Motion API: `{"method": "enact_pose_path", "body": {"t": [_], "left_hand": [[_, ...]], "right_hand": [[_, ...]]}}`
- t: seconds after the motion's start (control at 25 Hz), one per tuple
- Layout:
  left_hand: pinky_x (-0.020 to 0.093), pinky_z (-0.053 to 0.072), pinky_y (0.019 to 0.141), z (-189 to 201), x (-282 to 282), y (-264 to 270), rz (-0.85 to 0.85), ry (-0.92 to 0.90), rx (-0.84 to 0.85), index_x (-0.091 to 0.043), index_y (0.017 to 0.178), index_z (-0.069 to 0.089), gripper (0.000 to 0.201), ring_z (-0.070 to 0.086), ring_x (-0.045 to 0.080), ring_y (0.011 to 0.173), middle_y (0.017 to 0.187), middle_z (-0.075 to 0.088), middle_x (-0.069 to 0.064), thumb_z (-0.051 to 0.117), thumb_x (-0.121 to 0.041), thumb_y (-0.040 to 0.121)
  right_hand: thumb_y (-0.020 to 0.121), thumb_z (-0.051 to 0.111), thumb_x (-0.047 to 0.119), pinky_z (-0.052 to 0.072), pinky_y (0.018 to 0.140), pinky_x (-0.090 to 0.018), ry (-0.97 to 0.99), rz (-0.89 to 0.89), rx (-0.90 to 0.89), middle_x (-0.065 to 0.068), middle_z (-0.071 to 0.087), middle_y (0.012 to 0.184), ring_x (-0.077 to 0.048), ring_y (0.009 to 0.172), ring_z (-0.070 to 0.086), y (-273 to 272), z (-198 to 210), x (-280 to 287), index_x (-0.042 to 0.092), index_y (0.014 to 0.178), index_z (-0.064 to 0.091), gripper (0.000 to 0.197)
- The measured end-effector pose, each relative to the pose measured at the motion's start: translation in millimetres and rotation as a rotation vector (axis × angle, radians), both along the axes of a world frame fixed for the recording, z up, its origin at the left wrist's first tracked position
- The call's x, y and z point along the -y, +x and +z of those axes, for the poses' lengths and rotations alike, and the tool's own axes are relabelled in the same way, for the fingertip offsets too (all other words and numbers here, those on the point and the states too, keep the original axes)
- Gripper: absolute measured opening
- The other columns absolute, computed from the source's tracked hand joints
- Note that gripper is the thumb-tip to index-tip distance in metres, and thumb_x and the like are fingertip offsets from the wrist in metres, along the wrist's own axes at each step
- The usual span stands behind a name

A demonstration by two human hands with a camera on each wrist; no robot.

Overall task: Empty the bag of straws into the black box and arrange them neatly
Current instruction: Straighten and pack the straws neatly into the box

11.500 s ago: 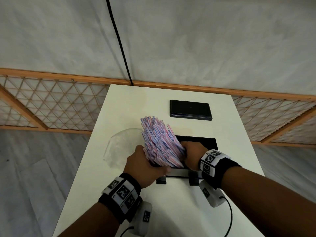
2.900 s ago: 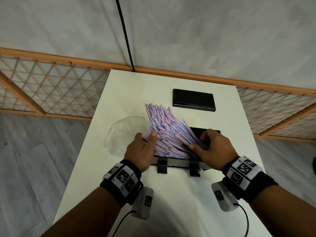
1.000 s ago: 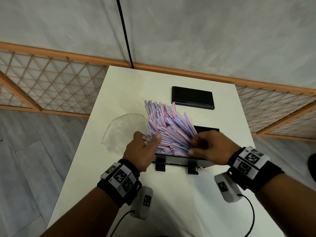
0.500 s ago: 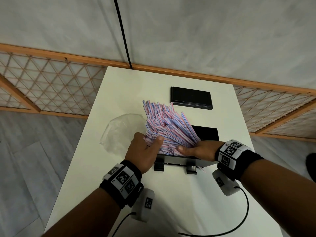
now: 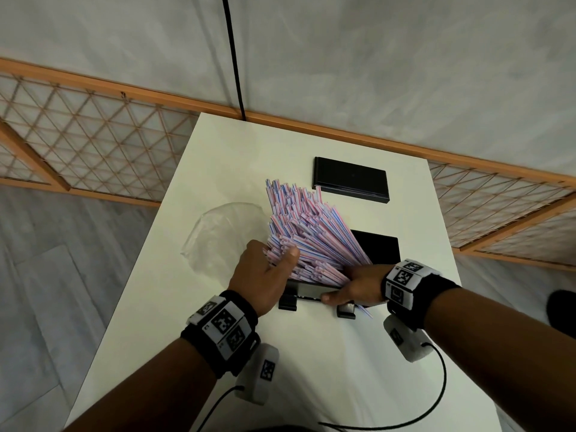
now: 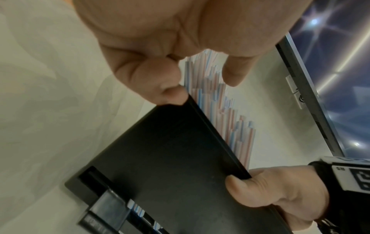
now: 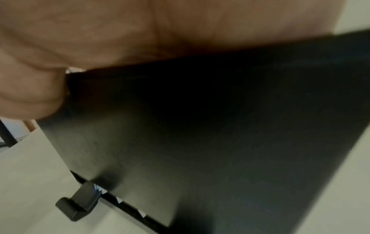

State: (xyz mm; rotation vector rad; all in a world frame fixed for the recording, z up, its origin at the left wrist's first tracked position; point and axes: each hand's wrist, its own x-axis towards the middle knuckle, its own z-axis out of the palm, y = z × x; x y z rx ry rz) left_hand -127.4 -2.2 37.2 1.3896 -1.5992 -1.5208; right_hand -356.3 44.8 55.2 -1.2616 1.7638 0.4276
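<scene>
A white table stands against a grey wall. A black lid lies flat near its far edge. A wooden lattice runs behind, and a black cable hangs down the wall.

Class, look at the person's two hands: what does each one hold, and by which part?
Left hand holds the striped straws' left side. Right hand grips the black box's near top rim.

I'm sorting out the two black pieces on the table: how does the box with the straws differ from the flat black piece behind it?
The black box stands open, packed with straws; the flat black piece lies bare. Both hands touch the box; the flat piece sits untouched, farther back. Both are black and rectangular.
</scene>
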Motion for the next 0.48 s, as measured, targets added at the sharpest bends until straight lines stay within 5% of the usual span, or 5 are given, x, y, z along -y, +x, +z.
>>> {"method": "enact_pose_path", "body": {"t": [0.12, 0.28, 0.36, 0.48], "left_hand": [[0.036, 0.042, 0.058, 5, -1, 0, 0.003, 0.008, -0.002, -0.016, 0.082, 0.047, 0.047, 0.05, 0.019, 0.059, 0.07, 0.052, 0.004, 0.062, -0.06, 0.086], [0.026, 0.037, 0.045, 20, -3, -1, -0.022, -0.017, -0.043, -0.018, 0.075, 0.052, 0.033, 0.046, 0.005, 0.044, 0.055, 0.053, -0.008, 0.064, -0.043, 0.093], [0.021, 0.036, 0.043, 24, -4, -1, -0.034, -0.033, -0.054, -0.024, 0.07, 0.052, 0.03, 0.046, -0.002, 0.04, 0.047, 0.055, -0.013, 0.063, -0.037, 0.094], [0.028, 0.04, 0.052, 18, -2, -1, -0.017, -0.006, -0.025, -0.027, 0.082, 0.053, 0.025, 0.054, 0.006, 0.056, 0.07, 0.062, -0.006, 0.064, -0.048, 0.091]], "right_hand": [[0.04, 0.049, 0.102, 0.042, 0.106, -0.038, -0.021, 0.034, -0.024, 0.011, 0.064, 0.125, -0.016, 0.119, 0.056, 3, -5, -1, 0.037, 0.13, 0.056, 0.111], [0.051, 0.059, 0.09, 0.046, 0.077, -0.023, -0.127, 0.011, 0.038, 0.015, 0.064, 0.081, -0.011, 0.082, 0.061, 0, 0, -3, 0.033, 0.103, 0.063, 0.077], [0.052, 0.06, 0.085, 0.045, 0.078, -0.023, -0.144, 0.02, 0.061, 0.016, 0.062, 0.08, -0.011, 0.083, 0.06, 1, 7, -5, 0.033, 0.097, 0.061, 0.069], [0.054, 0.064, 0.084, 0.049, 0.087, -0.026, -0.13, 0.037, 0.03, 0.013, 0.066, 0.093, -0.012, 0.092, 0.062, 0, 6, -7, 0.031, 0.106, 0.061, 0.073]]}}
